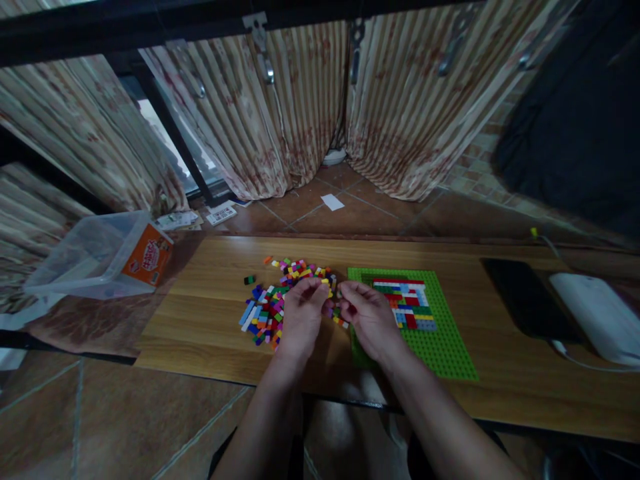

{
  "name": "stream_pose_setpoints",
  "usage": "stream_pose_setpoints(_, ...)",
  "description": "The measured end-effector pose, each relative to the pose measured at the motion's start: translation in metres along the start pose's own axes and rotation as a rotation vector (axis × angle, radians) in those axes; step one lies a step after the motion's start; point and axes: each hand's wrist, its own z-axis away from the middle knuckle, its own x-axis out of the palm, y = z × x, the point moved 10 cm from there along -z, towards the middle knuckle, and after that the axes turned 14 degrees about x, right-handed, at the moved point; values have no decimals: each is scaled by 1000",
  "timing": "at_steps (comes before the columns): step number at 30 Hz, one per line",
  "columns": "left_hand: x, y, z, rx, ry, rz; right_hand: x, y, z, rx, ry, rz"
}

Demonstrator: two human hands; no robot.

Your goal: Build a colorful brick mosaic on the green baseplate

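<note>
My left hand [303, 317] is closed in a pinch at the right side of a loose pile of toy bricks [267, 310]. Between its thumb and forefinger shows a small yellow toy brick [325, 282]. Just to the right, with a narrow gap between the fingertips, my right hand [370, 313] is also pinched; what sits in its fingers is too small to make out. Its wrist covers part of a green baseplate [450, 343], on which rows of coloured bricks [413, 303] are built up in red, white, blue, yellow and grey.
A wooden table [195, 320] carries everything. Right of the baseplate lie a black phone [527, 297] and a white power bank [597, 317] with a cable. A clear plastic box [95, 260] with an orange label stands off the table's left end. Striped curtains [300, 107] hang behind.
</note>
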Motion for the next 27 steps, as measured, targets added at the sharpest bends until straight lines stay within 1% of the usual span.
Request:
stream_pose_setpoints(2,-12,6,-4,23,48,-47,-10,-6,-4,-73,83,65)
stream_pose_setpoints(5,-30,14,-10,48,117,-86,-19,-14,-8,-182,191,246)
stream_pose_setpoints(7,-37,18,-12,58,123,-97,-18,-18,-9,-255,227,388)
stream_pose_setpoints(9,-38,19,-13,56,111,-103,-12,-20,-8,-331,235,512)
stream_pose_setpoints(12,-35,18,-13,46,80,-100,3,-20,-3,-411,198,630)
stream_pose_setpoints(16,-27,15,-12,27,23,-100,17,-14,-1,-435,117,688)
stream_pose_setpoints(19,-25,15,-13,34,-4,-124,18,-8,-3,-392,71,665)
stream_pose_setpoints(22,-24,14,-14,45,-38,-174,15,-9,-3,-364,37,575)
stream_pose_setpoints(24,-21,15,-15,69,-78,-205,13,-15,2,-384,25,539)
stream_pose_setpoints(27,-7,17,-13,128,-174,-222,11,-28,11,-439,32,570)
